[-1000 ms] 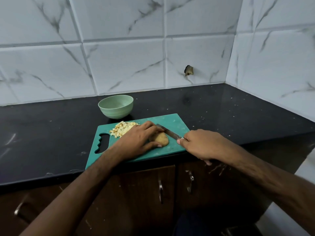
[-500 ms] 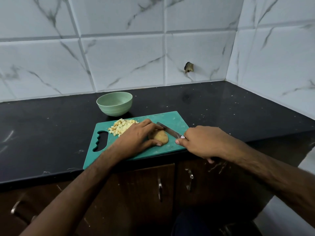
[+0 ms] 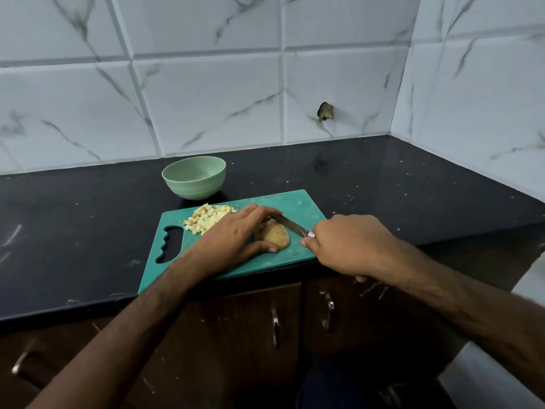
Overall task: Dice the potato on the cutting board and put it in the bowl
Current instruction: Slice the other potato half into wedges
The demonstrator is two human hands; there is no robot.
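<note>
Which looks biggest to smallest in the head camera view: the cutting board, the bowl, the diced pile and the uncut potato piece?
1. cutting board
2. bowl
3. diced pile
4. uncut potato piece, though the left hand hides part of both it and the pile, so these last two are unsure.

knife [image 3: 292, 226] handle hidden in right hand [image 3: 348, 246], potato [image 3: 272, 236] partly covered
</note>
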